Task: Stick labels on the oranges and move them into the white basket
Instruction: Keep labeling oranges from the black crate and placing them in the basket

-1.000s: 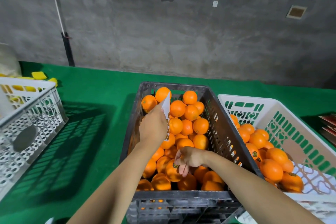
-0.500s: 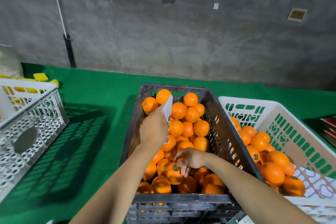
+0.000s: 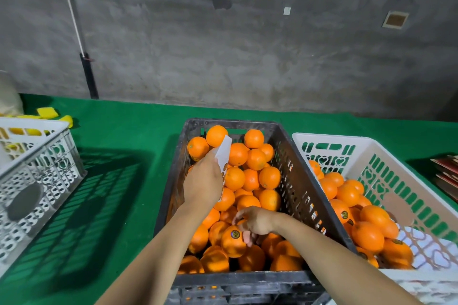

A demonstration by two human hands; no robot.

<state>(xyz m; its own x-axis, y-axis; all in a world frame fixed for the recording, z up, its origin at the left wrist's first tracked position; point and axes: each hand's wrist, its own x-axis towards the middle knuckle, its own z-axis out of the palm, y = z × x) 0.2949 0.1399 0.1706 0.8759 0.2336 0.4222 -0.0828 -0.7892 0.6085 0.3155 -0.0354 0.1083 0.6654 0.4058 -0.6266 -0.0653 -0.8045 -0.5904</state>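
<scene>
A labelled orange lies in the dark crate, the right hand gripping it. The left hand holds a label sheet. White basket beside, on the green table; grey concrete wall behind.

Fruit packing room: bare concrete wall, crates of oranges.
</scene>
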